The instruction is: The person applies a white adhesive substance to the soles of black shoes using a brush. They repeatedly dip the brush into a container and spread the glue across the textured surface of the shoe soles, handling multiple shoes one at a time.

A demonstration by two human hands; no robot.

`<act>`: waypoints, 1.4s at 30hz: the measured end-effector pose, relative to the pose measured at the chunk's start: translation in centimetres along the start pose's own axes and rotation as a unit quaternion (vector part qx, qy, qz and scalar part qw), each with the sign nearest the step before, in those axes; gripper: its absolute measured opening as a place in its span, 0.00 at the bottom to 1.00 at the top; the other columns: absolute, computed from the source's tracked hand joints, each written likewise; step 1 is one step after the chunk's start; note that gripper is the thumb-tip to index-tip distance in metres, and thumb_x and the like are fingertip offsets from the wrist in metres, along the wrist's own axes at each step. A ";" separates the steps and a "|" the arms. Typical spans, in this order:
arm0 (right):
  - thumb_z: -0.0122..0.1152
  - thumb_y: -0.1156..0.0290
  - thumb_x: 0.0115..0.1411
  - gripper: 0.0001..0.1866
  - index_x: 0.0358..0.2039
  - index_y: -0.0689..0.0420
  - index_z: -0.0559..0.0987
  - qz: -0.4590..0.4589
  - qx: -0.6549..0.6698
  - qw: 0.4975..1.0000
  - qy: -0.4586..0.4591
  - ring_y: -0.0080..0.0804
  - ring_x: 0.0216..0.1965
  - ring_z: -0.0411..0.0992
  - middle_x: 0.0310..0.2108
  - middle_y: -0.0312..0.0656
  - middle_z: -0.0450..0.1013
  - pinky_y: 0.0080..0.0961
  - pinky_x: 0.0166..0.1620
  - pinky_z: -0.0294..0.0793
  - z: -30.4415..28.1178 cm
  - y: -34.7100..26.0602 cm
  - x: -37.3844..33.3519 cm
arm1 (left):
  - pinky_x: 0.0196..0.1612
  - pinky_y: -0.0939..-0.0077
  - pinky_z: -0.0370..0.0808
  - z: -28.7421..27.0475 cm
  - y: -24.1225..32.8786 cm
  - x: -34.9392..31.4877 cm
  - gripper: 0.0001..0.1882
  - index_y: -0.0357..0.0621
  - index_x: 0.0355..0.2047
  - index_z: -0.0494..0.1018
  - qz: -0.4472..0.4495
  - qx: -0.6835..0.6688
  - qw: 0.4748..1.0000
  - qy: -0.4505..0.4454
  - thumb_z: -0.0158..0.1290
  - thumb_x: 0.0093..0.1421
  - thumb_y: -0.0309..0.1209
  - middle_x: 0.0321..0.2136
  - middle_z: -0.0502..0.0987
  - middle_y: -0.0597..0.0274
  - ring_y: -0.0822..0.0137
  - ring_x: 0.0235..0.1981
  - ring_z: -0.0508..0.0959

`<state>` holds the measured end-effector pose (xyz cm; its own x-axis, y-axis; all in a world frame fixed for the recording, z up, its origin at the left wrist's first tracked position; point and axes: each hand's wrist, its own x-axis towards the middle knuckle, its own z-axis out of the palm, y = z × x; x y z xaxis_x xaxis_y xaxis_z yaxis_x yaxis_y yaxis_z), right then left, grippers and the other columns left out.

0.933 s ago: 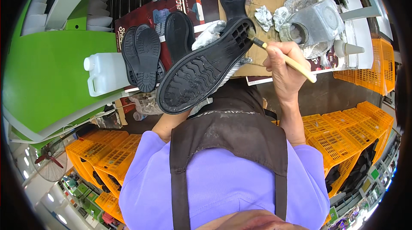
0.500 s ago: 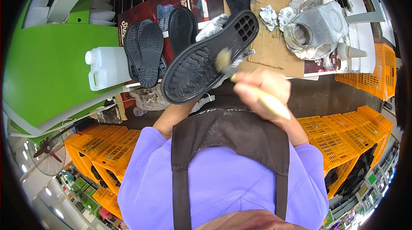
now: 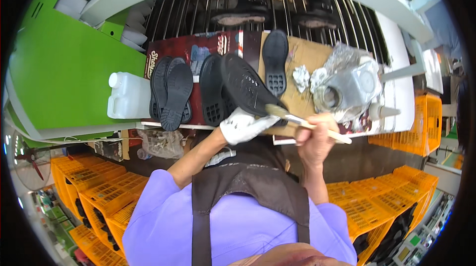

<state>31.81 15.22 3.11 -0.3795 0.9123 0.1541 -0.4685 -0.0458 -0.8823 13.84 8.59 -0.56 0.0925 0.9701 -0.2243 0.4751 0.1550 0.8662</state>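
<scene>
In my left hand (image 3: 244, 127), which wears a white glove, is a black shoe sole (image 3: 244, 85), gripped near its lower end and tilted over the bench. My bare right hand (image 3: 318, 138) is closed around the pale handle of a flat brush (image 3: 296, 120). The bristles touch or hover just over the sole's lower end; which of these I cannot tell. Behind the held sole and to its left lie more black soles (image 3: 212, 87). Another single sole (image 3: 275, 62) rests on brown cardboard (image 3: 292, 102), just beyond the brush.
Further left are stacked soles (image 3: 177, 90) and a white jug (image 3: 130, 103). On the right sit crumpled tissue (image 3: 301, 78), a clear wide-mouthed container (image 3: 359, 85) and a nozzle bottle (image 3: 383, 112). Metal bars (image 3: 173, 13) carry dark footwear (image 3: 243, 5) behind. Orange crates (image 3: 106, 186) flank me.
The held sole has swung from leaning up to the right to leaning up to the left, and it is lower. My gloved hand has come into sight. The brush has moved to the sole's lower end.
</scene>
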 end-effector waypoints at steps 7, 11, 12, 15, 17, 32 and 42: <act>0.48 0.60 0.64 0.13 0.31 0.57 0.70 -0.057 0.056 0.985 0.155 0.18 0.11 0.56 0.12 0.34 0.61 0.13 0.13 0.55 -5.6 -2.2 2.0 | 0.48 0.67 0.71 0.4 0.2 -1.4 0.35 0.40 0.54 0.61 -0.035 -0.606 0.794 0.022 0.26 0.63 0.58 0.39 0.74 0.48 0.61 0.40 0.75; 0.49 0.60 0.63 0.13 0.30 0.57 0.70 -0.072 0.054 0.977 0.192 0.18 0.11 0.56 0.12 0.34 0.61 0.13 0.14 0.56 -7.0 -2.7 1.9 | 0.44 0.69 0.72 -2.8 6.5 0.8 0.35 0.41 0.55 0.61 0.022 -0.663 0.748 0.002 0.26 0.63 0.58 0.39 0.74 0.49 0.62 0.39 0.75; 0.49 0.60 0.63 0.13 0.30 0.57 0.70 -0.077 0.050 0.977 0.192 0.18 0.11 0.56 0.12 0.34 0.61 0.13 0.14 0.56 -7.1 -2.7 1.8 | 0.44 0.69 0.72 -4.6 8.2 2.8 0.34 0.41 0.55 0.61 0.047 -0.644 0.764 -0.009 0.28 0.64 0.57 0.40 0.74 0.50 0.62 0.38 0.75; 0.50 0.61 0.63 0.13 0.29 0.58 0.70 -0.073 0.027 0.977 0.198 0.19 0.12 0.57 0.12 0.34 0.61 0.13 0.14 0.56 -6.9 -3.4 1.1 | 0.46 0.70 0.72 -10.1 17.2 10.1 0.27 0.43 0.53 0.63 0.235 -0.583 0.777 0.032 0.34 0.65 0.50 0.41 0.74 0.57 0.65 0.39 0.75; 0.50 0.62 0.63 0.13 0.29 0.59 0.71 -0.056 0.024 0.980 0.191 0.19 0.12 0.58 0.12 0.34 0.62 0.14 0.14 0.56 -5.7 -3.2 1.2 | 0.47 0.70 0.71 -14.4 21.5 16.5 0.24 0.44 0.50 0.65 0.288 -0.581 0.759 0.054 0.39 0.64 0.50 0.45 0.73 0.63 0.67 0.40 0.74; 0.54 0.70 0.61 0.10 0.36 0.64 0.73 0.027 -0.064 0.990 0.120 0.19 0.17 0.59 0.17 0.35 0.64 0.13 0.21 0.58 -5.0 -0.6 0.6 | 0.45 0.69 0.73 -2.2 -0.5 -0.2 0.12 0.36 0.39 0.73 0.153 0.134 0.938 0.282 0.52 0.56 0.30 0.37 0.76 0.50 0.55 0.42 0.76; 0.56 0.70 0.59 0.09 0.34 0.64 0.75 0.039 -0.126 0.988 0.084 0.18 0.18 0.60 0.17 0.34 0.65 0.13 0.23 0.59 -4.3 0.1 0.8 | 0.55 0.57 0.62 -1.5 -5.9 -5.1 0.35 0.31 0.55 0.58 -0.116 0.211 0.886 0.396 0.55 0.54 0.43 0.51 0.62 0.29 0.37 0.52 0.65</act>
<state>34.95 17.68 1.22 -0.2592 0.9656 0.0232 -0.2205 -0.0357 -0.9747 9.28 3.03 -3.92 -0.6142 0.7739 0.1546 0.7017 0.4459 0.5557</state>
